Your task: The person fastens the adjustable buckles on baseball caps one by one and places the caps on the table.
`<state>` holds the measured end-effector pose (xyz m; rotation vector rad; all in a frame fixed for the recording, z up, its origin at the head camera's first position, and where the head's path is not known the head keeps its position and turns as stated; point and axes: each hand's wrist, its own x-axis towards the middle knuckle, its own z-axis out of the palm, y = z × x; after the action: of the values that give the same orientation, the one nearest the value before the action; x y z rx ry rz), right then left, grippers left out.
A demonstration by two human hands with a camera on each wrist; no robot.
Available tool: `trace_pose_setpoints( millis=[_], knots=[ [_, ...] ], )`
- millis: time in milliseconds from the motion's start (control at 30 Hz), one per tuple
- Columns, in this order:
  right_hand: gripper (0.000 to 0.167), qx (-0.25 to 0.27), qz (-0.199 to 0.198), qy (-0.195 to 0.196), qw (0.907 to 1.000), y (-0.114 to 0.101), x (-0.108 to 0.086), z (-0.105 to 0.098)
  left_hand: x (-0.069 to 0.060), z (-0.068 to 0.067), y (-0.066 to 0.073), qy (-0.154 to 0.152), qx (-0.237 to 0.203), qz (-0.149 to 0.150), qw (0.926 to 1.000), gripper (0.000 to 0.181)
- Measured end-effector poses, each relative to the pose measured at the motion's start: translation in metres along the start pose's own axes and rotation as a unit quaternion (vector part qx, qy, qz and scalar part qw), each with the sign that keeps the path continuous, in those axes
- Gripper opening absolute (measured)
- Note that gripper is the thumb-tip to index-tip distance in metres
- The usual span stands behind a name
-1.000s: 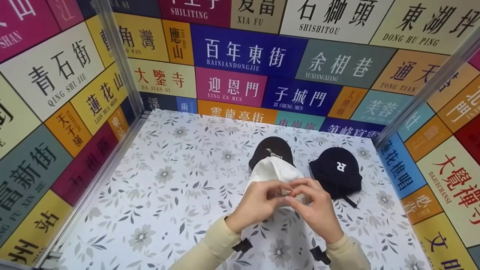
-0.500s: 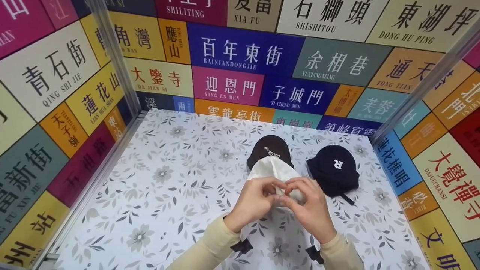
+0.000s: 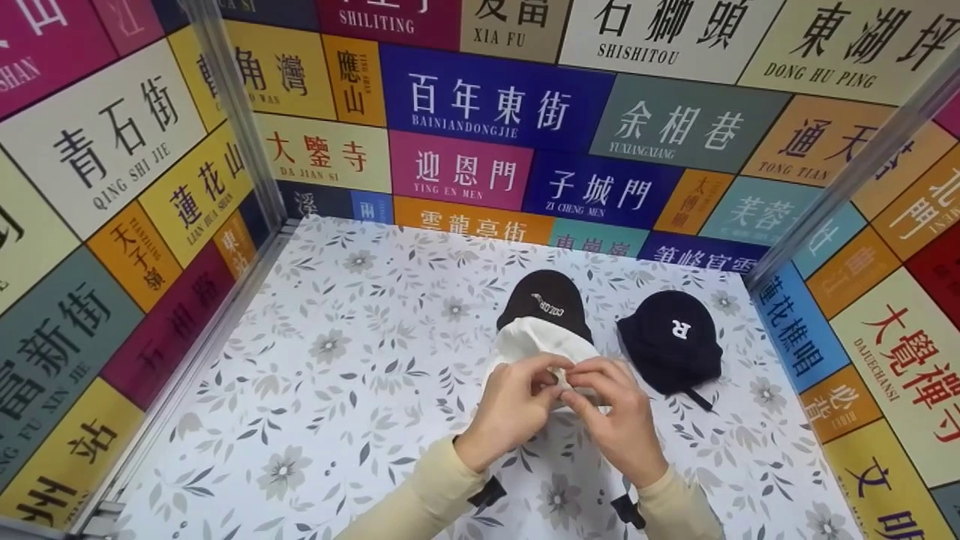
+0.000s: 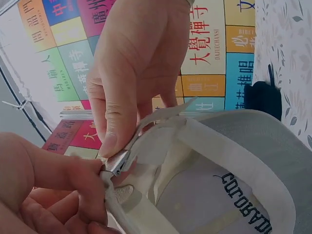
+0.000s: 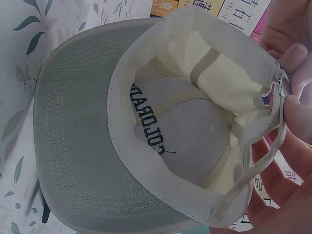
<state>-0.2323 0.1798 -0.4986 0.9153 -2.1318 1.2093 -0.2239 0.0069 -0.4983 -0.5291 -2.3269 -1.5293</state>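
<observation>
Both hands hold a white baseball cap (image 3: 540, 341) above the table, its inside and grey-green brim (image 5: 73, 131) showing in the right wrist view. Dark letters reading "COLORADO" (image 5: 148, 119) lie inside the crown. At the cap's back, my left hand (image 3: 510, 409) pinches the strap beside a small metal buckle (image 4: 117, 163). Meeting it there, my right hand (image 3: 619, 412) has its thumb on the strap (image 4: 156, 117) by the buckle, fingers behind. In the head view, the fingers hide the buckle.
Behind the white cap sits a dark brown cap (image 3: 547, 296) with white lettering. A navy cap (image 3: 671, 341) marked with an R lies to the right, its strap toward me. Sign-covered panels (image 3: 480, 105) border the flower-patterned table (image 3: 330, 345) at the back and sides.
The white cap has tipped slightly, uncovering more of the brown cap's lettering. Both hands stay together at its strap, with small finger movements.
</observation>
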Motion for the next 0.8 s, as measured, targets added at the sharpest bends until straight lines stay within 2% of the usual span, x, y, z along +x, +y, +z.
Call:
trace_pose_setpoints(
  millis=[167,300,367,467,533,600,667,733,800],
  knots=[
    [0.024,-0.007,-0.007,0.013,0.9999,-0.005,0.003,-0.002,0.000,0.003,-0.001,0.020,0.045,0.033,0.9982,0.034],
    [0.025,-0.011,-0.013,0.017,0.9997,0.005,-0.001,0.000,0.002,0.001,0.001,0.042,0.082,0.061,0.9939,0.032],
    [0.025,-0.012,-0.013,0.017,0.9997,0.013,-0.005,0.001,0.005,-0.002,0.003,0.060,0.104,0.080,0.9895,0.030],
    [0.025,-0.010,-0.009,0.016,0.9998,0.024,-0.012,0.002,0.014,-0.007,0.005,0.102,0.138,0.112,0.9789,0.024],
    [0.025,-0.004,-0.007,0.014,0.9999,0.028,-0.015,0.003,0.022,-0.013,0.006,0.127,0.156,0.121,0.9720,0.022],
    [0.026,0.002,-0.006,0.012,0.9999,0.029,-0.017,0.003,0.031,-0.018,0.005,0.136,0.170,0.117,0.9690,0.023],
    [0.026,0.000,-0.013,0.009,0.9999,0.028,-0.017,0.004,0.038,-0.022,0.002,0.121,0.183,0.091,0.9714,0.029],
    [0.026,-0.002,-0.022,0.005,0.9997,0.025,-0.017,0.004,0.042,-0.025,-0.003,0.083,0.192,0.054,0.9764,0.039],
    [0.027,-0.006,-0.037,0.003,0.9993,0.020,-0.016,0.004,0.044,-0.026,-0.009,0.032,0.194,0.010,0.9804,0.051]
  ],
)
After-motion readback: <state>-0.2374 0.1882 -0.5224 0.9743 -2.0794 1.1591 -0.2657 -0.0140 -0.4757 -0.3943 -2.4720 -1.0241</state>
